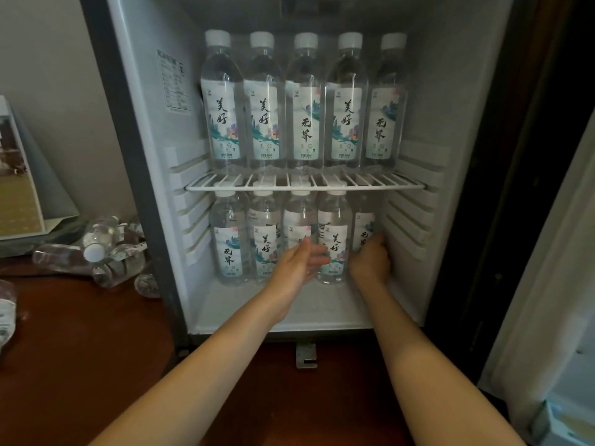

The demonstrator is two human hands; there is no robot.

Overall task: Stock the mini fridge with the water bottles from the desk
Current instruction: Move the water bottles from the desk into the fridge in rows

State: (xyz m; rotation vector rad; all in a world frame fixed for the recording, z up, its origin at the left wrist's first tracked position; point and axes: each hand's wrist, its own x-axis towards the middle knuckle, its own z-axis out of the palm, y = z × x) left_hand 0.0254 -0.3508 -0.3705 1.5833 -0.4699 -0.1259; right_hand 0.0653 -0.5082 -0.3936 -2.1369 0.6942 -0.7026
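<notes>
Inside the fridge [434, 91], the top row is full. The right hand [370, 260] grips the end bottle [363, 226] below, while the left hand [297, 263] lies straight-fingered against its neighbours. Spare bottles [96, 255] wait on the desk [80, 342].

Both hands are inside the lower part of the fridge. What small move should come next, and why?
Probably the right hand should release the rightmost lower bottle and draw back. That bottle already stands upright at the end of the lower row. The open left hand rests against that row, and more loose bottles lie on the desk, waiting.
</notes>
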